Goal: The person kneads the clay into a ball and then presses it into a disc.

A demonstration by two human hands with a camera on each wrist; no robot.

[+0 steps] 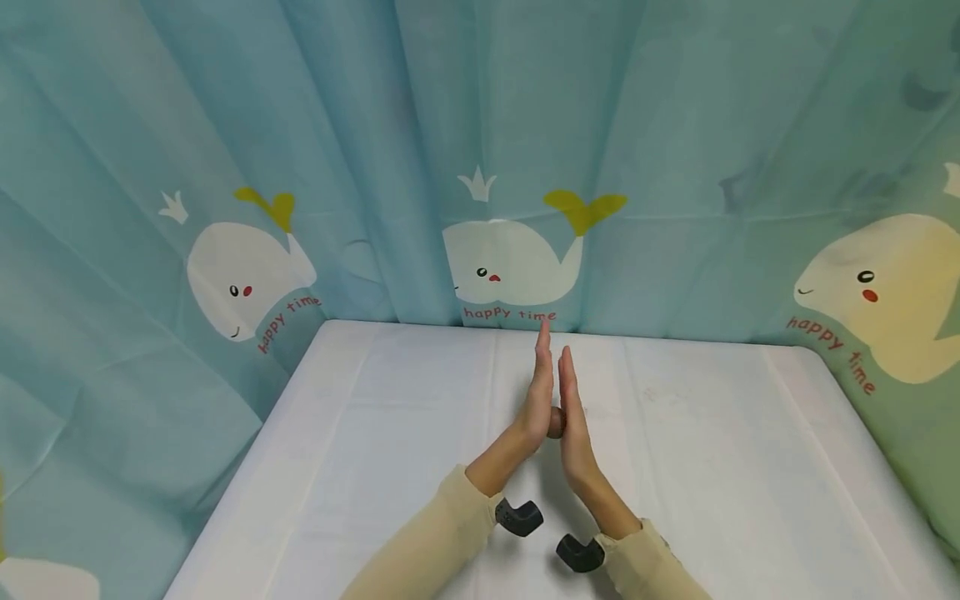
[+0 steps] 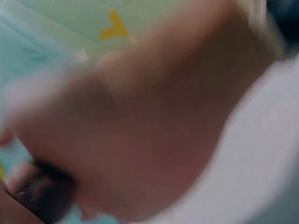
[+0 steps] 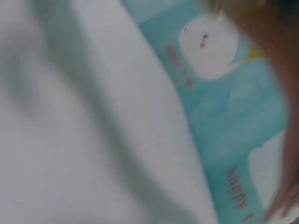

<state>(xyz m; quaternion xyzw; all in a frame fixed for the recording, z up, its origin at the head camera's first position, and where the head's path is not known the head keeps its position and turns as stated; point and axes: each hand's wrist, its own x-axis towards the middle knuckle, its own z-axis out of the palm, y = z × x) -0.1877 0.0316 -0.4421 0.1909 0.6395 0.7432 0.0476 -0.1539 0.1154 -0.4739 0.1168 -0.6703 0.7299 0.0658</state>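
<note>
Between the two upright palms sits a small, brown, round thing, like a ball or a nut; its kind is unclear. My left hand presses it from the left with straight fingers. From the other side my right hand presses it, its fingers also straight and pointing away from me. The fingertips stand slightly apart. Blurred and close, the left hand fills much of the left wrist view, where the round thing looks dark. Only a blurred strip of the right hand shows in the right wrist view.
A white-covered table lies under the hands. Behind and beside it hangs a blue-green curtain printed with whales. Black wrist-worn pieces jut out below both wrists, near the beige sleeves.
</note>
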